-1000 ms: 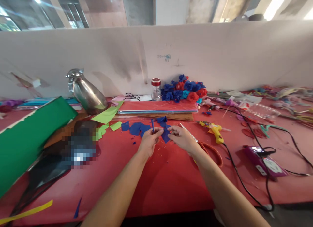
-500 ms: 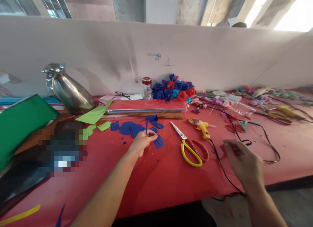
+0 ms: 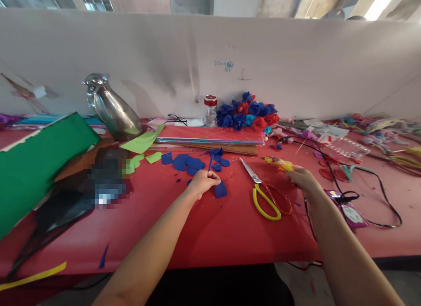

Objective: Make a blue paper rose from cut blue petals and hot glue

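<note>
My left hand (image 3: 204, 183) is closed in a pinch, with a narrow blue paper strip (image 3: 210, 162) standing up out of the fingertips. A squarish blue paper piece (image 3: 221, 190) shows just right of those fingers; whether it is held or lies on the table I cannot tell. Behind the hand several cut blue paper petals (image 3: 186, 162) lie spread out. My right hand (image 3: 301, 179) is closed around the handle of a yellow hot glue gun (image 3: 279, 163), which hides most of the grip. Between the hands lie large scissors (image 3: 258, 181) with one yellow and one red handle loop, blades pointing away.
Paper sheets (image 3: 210, 134), a red-lidded jar (image 3: 210, 110) and blue and red paper flowers (image 3: 246, 113) stand at the back. Leftward are a steel jug (image 3: 115, 108), green paper (image 3: 49, 161) and a dark bag (image 3: 66, 214). A black cable (image 3: 388, 205) loops at right.
My right hand has moved left and forward from the bare table onto the glue gun and closed on it. My left hand keeps its pinch. The whole view has shifted slightly.
</note>
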`<action>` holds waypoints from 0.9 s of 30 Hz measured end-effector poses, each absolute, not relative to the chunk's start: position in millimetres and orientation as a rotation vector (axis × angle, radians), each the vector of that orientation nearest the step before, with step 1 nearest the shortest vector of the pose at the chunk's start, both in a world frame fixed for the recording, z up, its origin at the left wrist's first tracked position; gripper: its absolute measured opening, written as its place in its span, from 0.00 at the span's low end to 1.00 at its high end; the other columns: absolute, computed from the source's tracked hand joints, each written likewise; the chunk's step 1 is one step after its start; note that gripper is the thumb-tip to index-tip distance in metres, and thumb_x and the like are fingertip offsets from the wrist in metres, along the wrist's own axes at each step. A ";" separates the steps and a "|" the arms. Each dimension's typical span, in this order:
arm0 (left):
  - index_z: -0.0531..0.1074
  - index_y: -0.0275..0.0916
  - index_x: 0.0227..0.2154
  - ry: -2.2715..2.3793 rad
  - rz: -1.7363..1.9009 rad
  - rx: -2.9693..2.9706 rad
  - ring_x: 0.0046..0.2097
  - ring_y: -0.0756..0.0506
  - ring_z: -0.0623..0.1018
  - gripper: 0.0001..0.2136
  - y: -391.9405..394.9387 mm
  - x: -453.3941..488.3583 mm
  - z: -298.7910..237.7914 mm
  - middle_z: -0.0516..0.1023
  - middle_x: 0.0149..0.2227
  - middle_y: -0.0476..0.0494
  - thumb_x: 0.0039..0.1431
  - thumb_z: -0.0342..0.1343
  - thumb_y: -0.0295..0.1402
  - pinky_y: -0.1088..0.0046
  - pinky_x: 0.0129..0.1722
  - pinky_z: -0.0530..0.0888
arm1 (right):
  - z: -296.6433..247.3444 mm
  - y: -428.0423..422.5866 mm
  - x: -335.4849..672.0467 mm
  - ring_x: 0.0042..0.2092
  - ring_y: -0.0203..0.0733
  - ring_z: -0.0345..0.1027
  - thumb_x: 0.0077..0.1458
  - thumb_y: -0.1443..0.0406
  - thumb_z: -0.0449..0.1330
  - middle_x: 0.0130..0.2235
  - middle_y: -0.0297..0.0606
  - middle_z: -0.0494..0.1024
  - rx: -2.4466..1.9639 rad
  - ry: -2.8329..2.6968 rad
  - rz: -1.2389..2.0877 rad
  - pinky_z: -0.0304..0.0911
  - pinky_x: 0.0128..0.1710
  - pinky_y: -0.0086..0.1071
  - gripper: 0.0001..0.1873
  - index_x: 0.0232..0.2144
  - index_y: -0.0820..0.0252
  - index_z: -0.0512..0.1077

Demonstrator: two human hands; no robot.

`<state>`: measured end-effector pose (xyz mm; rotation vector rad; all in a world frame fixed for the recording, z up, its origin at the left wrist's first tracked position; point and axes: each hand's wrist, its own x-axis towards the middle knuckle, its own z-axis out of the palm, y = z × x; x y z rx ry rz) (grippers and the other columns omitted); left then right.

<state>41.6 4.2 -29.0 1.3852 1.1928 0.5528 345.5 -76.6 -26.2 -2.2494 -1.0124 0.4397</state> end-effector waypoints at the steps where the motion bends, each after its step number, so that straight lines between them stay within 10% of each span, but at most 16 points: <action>1: 0.70 0.36 0.17 1.197 0.564 1.385 0.25 0.53 0.66 0.04 3.8 42.0 -28.7 0.70 0.19 0.51 0.43 0.58 0.25 0.76 0.28 0.63 | -23.5 -78.8 340.2 0.17 0.34 0.56 0.37 0.67 0.56 0.13 0.27 0.59 -2.129 -0.915 0.525 0.52 0.17 0.28 0.04 0.17 0.57 0.63; 8: 0.69 0.36 0.17 1.160 0.625 1.373 0.25 0.53 0.67 0.05 4.2 44.2 -34.1 0.69 0.19 0.52 0.44 0.57 0.24 0.74 0.32 0.65 | 8.8 -110.0 281.9 0.24 0.33 0.64 0.34 0.66 0.63 0.28 0.37 0.75 -1.484 -0.598 1.024 0.55 0.15 0.23 0.13 0.28 0.60 0.70; 27: 0.70 0.37 0.20 1.276 0.493 1.708 0.29 0.49 0.73 0.03 4.2 44.1 -35.1 0.74 0.22 0.48 0.44 0.58 0.27 0.73 0.32 0.67 | -12.5 -139.9 213.4 0.18 0.32 0.54 0.48 0.39 0.50 0.16 0.29 0.60 -1.802 -1.293 1.048 0.53 0.18 0.28 0.30 0.23 0.60 0.67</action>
